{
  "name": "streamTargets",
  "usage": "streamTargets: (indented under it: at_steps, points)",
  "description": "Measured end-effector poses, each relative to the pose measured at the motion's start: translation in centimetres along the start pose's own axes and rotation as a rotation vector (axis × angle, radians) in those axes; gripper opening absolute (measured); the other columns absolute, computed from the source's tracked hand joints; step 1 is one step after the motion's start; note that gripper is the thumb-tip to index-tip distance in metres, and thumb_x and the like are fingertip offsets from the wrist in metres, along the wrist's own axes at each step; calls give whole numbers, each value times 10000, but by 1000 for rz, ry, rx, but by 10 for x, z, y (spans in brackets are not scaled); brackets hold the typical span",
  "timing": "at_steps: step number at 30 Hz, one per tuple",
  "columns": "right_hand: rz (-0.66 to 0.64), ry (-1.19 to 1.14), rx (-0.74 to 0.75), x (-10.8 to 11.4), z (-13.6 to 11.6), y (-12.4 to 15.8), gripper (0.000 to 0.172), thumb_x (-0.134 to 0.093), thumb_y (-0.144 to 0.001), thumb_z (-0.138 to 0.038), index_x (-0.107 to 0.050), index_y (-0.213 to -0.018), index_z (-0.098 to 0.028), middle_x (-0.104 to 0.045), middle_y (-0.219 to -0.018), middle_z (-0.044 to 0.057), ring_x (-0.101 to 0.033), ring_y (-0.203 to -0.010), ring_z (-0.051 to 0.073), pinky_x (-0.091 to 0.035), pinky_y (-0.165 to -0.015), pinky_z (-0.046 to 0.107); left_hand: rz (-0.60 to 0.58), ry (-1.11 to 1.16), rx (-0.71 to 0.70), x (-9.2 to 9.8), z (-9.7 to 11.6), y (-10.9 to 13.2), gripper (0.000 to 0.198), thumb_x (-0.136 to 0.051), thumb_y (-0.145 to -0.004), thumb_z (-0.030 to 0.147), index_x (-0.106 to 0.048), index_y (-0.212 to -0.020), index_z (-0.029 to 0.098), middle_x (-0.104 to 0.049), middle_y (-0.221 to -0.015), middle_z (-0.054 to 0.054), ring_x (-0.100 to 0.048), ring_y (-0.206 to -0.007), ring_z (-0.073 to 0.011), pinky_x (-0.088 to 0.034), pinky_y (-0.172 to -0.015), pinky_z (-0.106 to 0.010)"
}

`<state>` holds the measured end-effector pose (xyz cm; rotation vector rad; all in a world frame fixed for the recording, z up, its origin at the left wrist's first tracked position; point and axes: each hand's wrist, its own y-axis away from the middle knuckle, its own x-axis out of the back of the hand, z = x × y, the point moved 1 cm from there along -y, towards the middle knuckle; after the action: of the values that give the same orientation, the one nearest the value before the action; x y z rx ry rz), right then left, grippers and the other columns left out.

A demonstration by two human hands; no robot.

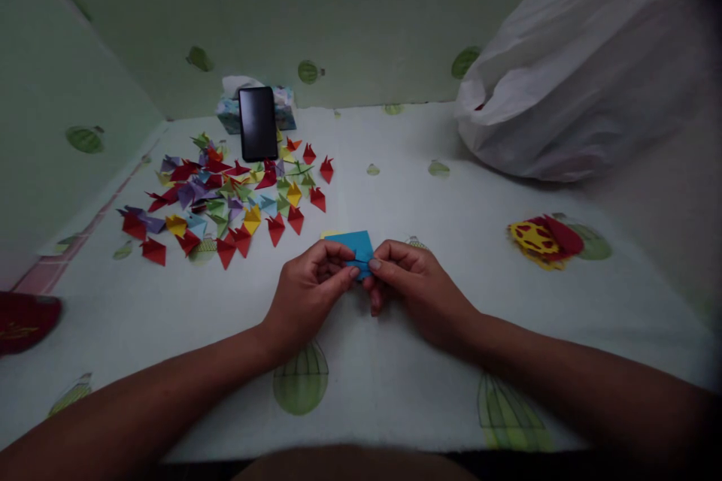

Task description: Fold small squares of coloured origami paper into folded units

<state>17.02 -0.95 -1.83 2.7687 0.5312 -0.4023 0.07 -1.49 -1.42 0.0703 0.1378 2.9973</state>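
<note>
Near the middle of the table, my left hand [310, 285] pinches a small piece of blue paper [364, 268] between thumb and fingers. From the other side my right hand [420, 285] grips the same paper, thumb on top and fingertips curled beneath. The two hands almost meet, and their fingers cover much of the piece. Just behind them a flat blue sheet [358, 239] shows, with a yellow paper edge [329, 234] at its left corner. Whether the held piece is separate from that sheet, I cannot tell.
Many small folded paper figures [226, 199] in several colours lie at the left. A dark phone [258, 124] leans on a tissue box [286, 109]. Red and yellow cut-outs [538, 239] lie at right, below a white plastic bag [564, 90]. A red object [28, 322] is far left.
</note>
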Motion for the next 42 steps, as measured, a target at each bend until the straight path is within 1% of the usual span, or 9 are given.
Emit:
streamTargets:
  at_steps: [3, 6, 12, 18, 28, 36, 42]
  points:
    - [10, -6, 11, 0, 1, 0, 239, -676, -856, -359, -573, -741, -177, -671, -726, 0, -609, -522, 98, -506, -560, 253, 17, -32, -6, 0, 0, -1, 169, -745, -763, 250, -649, -874, 165, -693, -763, -12, -660, -703, -141, -532, -677, -262]
    - [12, -6, 15, 0, 1, 0, 208, -675, -858, -324, -589, -741, -176, -679, -729, 0, -623, -537, 98, -497, -566, 245, 5, -38, 9, 1, 0, -1, 132, -737, -770, 244, -647, -818, 161, -690, -746, -11, -650, -693, -131, -513, -659, -246]
    - [25, 20, -3, 0, -1, 0, 173, -692, -828, -269, -624, -708, -164, -686, -718, 7, -627, -550, 101, -500, -581, 247, 16, -5, 61, 0, 3, -1, 142, -743, -752, 241, -635, -774, 151, -674, -715, -9, -617, -662, -120, -482, -628, -238]
    - [12, 30, -12, 0, 0, -1, 189, -698, -824, -288, -619, -701, -168, -682, -677, 4, -620, -524, 104, -485, -558, 248, 25, 24, 77, -1, 3, -1, 142, -746, -730, 228, -629, -751, 151, -623, -651, 17, -558, -593, -96, -440, -568, -219]
    - [4, 100, 1, 0, -2, 0, 204, -678, -840, -290, -619, -695, -159, -656, -566, -3, -609, -512, 107, -471, -553, 236, 44, 31, 130, -1, 1, -2, 157, -743, -705, 218, -605, -737, 149, -615, -616, 34, -546, -560, -77, -415, -527, -185]
    - [-15, 134, 16, 1, 0, 1, 208, -667, -851, -291, -607, -699, -164, -655, -558, -5, -608, -522, 106, -475, -558, 235, 55, -20, 137, -1, 5, -1, 147, -729, -684, 213, -597, -704, 149, -585, -585, 38, -512, -535, -77, -384, -498, -189]
    - [-40, 178, -1, -1, 0, 1, 257, -676, -843, -365, -585, -704, -169, -653, -591, -3, -608, -520, 105, -481, -537, 239, 79, -90, 119, -1, 5, -2, 136, -715, -689, 222, -603, -704, 146, -575, -585, 27, -490, -539, -84, -372, -497, -201]
